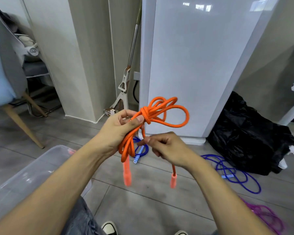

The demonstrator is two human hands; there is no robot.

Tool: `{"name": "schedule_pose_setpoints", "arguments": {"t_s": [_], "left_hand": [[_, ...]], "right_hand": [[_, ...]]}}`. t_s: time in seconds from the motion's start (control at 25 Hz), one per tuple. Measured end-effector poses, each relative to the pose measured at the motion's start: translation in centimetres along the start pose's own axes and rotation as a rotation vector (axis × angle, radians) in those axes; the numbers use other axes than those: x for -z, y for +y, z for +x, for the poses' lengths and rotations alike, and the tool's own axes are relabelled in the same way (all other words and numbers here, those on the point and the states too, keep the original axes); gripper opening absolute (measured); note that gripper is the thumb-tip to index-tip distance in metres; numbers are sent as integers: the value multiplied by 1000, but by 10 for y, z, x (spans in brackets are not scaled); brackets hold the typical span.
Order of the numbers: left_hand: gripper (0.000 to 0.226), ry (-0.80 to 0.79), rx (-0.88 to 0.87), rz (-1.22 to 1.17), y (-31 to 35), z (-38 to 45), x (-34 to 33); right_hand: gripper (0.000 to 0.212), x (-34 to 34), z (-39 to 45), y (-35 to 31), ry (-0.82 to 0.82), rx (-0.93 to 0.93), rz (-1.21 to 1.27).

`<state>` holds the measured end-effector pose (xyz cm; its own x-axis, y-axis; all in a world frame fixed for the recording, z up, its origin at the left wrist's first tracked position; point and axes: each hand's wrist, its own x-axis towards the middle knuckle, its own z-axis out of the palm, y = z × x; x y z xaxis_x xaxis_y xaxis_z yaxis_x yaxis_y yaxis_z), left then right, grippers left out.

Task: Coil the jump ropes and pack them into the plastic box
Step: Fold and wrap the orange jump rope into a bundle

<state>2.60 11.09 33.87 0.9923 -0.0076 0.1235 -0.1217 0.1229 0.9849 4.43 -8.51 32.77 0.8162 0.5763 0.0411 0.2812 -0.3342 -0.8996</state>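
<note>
Head view, orange rope: the orange jump rope [161,111] is held in the air above the floor [143,197], gathered into loops with a wrap round the bundle's waist; its two pale orange handles [127,173] hang down, one under each hand.
Left hand: the left hand [119,129] grips the bundle, thumb pressing the wrap, fingers curled round the strands.
Right hand: the right hand [166,148] pinches the free end of the orange rope just below the wrap; that end runs on down to its handle.
Box: the plastic box [24,180] stands on the floor at the lower left, clear-walled; something orange shows at its far rim, too blurred to name.
Other ropes: a blue rope [234,172] lies loose on the floor near the black bag [248,133], more blue cord [141,150] lies behind the hands, and a purple rope [265,216] is at the lower right edge.
Count: one orange rope in hand, one purple, blue cord in two patches with two patterned handles, probably one rope, though I cannot tell.
Handling: the cord looks light, limp and springy, so the loops would likely spill if released; hold it at the wrapped waist, not by the handles.
</note>
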Motion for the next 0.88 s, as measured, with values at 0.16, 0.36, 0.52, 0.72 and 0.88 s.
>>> {"name": "schedule_pose_setpoints", "arguments": {"t_s": [0.16,0.36,0.52,0.72,0.88], "left_hand": [[22,88,-146,764,-13,3,19],[17,-285,26,1042,-10,2,26],[15,-745,281,505,-1,-10,15],[12,-799,161,-234,6,-16,1],[25,-406,75,-512,4,-6,-9]], "right_hand": [[17,-4,-2,-6,-42,70,-337],[13,33,-9,-13,218,165,-362],[17,53,-13,-17,341,168,-61],[19,39,-8,-5,199,60,-35],[21,5,-4,0,14,-21,-180]]}}
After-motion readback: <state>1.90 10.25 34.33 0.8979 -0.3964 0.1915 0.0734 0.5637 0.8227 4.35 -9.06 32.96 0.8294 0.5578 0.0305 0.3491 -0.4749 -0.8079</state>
